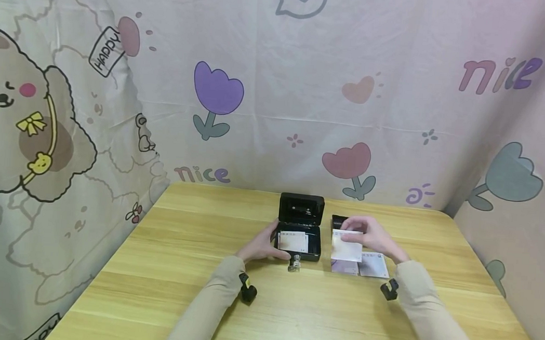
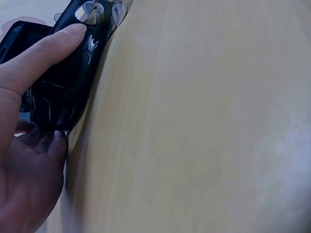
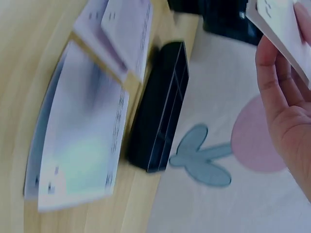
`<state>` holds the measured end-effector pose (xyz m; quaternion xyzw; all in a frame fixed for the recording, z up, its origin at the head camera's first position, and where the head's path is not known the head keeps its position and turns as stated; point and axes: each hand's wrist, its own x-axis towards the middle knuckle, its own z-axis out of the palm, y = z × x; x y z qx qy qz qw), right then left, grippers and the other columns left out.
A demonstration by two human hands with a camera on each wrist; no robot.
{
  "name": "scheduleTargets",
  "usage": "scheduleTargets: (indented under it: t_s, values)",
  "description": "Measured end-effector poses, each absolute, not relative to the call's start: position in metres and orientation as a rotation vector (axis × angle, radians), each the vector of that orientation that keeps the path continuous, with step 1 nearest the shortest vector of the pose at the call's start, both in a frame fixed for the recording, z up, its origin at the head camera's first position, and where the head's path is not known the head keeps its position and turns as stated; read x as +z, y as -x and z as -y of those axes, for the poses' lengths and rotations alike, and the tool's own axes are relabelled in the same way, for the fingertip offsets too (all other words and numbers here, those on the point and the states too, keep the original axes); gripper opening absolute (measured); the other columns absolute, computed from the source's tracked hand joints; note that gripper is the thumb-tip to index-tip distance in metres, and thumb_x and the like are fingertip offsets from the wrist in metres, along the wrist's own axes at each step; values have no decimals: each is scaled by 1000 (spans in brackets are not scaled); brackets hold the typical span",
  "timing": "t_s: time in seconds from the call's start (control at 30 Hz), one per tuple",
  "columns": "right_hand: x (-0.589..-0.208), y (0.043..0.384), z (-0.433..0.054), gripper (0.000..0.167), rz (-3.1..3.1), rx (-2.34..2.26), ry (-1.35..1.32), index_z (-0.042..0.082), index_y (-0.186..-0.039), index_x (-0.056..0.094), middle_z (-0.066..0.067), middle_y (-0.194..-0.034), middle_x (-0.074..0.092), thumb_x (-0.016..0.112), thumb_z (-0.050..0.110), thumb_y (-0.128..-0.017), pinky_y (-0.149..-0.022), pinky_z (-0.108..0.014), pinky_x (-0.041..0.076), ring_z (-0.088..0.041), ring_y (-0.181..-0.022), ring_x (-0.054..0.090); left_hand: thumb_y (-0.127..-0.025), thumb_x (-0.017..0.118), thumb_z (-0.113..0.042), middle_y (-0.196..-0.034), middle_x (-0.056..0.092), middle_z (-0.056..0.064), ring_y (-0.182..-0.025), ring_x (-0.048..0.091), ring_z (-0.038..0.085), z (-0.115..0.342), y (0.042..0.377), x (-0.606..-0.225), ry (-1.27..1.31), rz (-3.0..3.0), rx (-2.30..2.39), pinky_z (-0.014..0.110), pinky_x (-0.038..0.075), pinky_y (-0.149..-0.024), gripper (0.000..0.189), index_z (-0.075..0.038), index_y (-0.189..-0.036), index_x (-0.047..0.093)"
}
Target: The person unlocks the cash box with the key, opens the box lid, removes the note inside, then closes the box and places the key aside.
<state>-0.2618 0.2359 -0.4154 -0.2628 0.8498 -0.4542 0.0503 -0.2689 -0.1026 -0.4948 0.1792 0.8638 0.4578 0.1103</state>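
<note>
A black cash box [image 1: 314,256] stands with its lid [image 1: 301,209] raised, pale banknotes [image 1: 292,241] lying inside. My left hand [image 1: 262,244] grips the box's left side, its thumb lying along the front near the round metal lock [image 2: 90,13]. Something small and shiny, seemingly keys [image 1: 294,265], hangs at that lock. To the right of the box, my right hand [image 1: 372,235] pinches a stack of banknotes [image 1: 346,251], held above the table. Below it lie a purplish pile of notes [image 1: 344,267] and a whiter pile [image 1: 375,266].
Behind the right hand, close to the wall cloth, a black compartment tray [image 3: 158,111] sits on the wooden table [image 1: 180,227]. A patterned cloth [image 1: 259,86] hangs along the table's back edge. Both wrists carry small black cameras.
</note>
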Motion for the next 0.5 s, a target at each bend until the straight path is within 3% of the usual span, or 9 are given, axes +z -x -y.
scheduleTargets:
  t_s: [0.17, 0.4, 0.5]
  values:
    - [-415, 261, -258, 21, -2576, -1391, 776, -1, -103, 69, -10, -92, 73, 77, 9, -86, -75, -19, 56, -4, -79, 66, -73, 91, -34, -169, 11, 20, -156, 18, 37, 103, 269, -495, -529, -2540, 1343, 51, 19, -129, 124, 0, -161, 10]
    - [-422, 261, -287, 16, -2588, -1399, 708, 0, -103, 70, 12, -88, 70, 73, 6, -89, -75, -19, 56, -3, -80, 65, -72, 91, -36, -170, 11, 19, -156, 18, 37, 103, 269, -495, -535, -2547, 1320, 52, 19, -129, 125, -1, -161, 10]
    - [-424, 260, -300, 17, -2597, -1401, 664, -1, -104, 69, 11, -87, 70, 73, 8, -90, -74, -19, 55, -4, -80, 65, -72, 91, -36, -169, 11, 19, -156, 18, 37, 103, 270, -495, -539, -2550, 1319, 51, 20, -129, 125, -1, -161, 10]
